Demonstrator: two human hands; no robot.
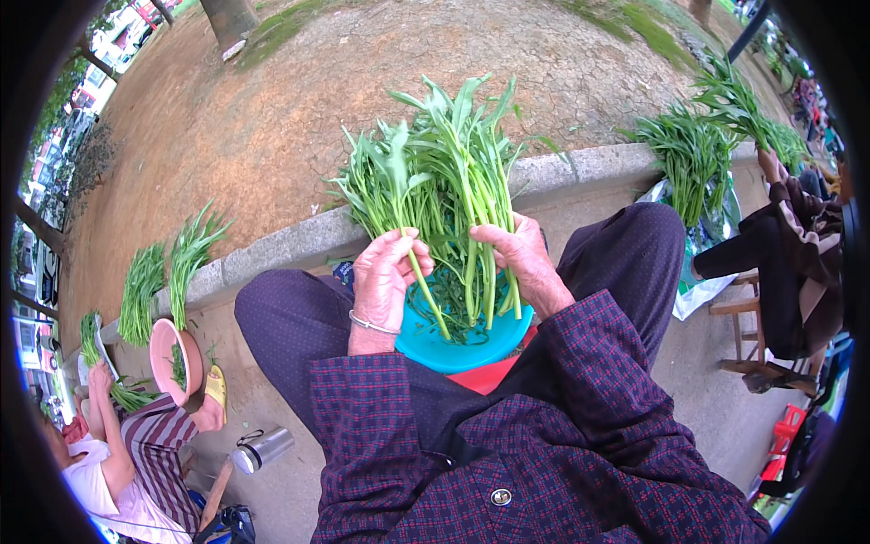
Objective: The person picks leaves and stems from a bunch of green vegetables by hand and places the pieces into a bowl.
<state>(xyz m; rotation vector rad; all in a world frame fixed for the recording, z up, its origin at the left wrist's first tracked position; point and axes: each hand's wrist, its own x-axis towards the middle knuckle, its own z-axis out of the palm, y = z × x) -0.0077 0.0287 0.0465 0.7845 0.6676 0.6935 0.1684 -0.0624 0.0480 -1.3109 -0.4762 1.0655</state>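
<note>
Between thumb and fingers, my left hand (pixel 389 275) pinches a single green stalk (pixel 423 289) of a leafy vegetable that looks like water spinach. Several thicker stalks form a bunch (pixel 479 183) gripped by my right hand (pixel 522 255), leaves up and stem ends pointing down. Below both hands sits a turquoise plastic basin (pixel 435 350) between my knees, with loose leaves and bits of green in it. More leafy stalks (pixel 370 190) stand behind the basin, leaning over the stone kerb; their lower ends are partly hidden.
A stone kerb (pixel 292 245) crosses in front, with cracked bare soil (pixel 272 149) beyond. At left are a seated person, a pink basin (pixel 194 360) and a steel flask (pixel 268 449). At right, another person holds greens beside a wooden stool (pixel 737 306) and a plastic bag (pixel 700 296).
</note>
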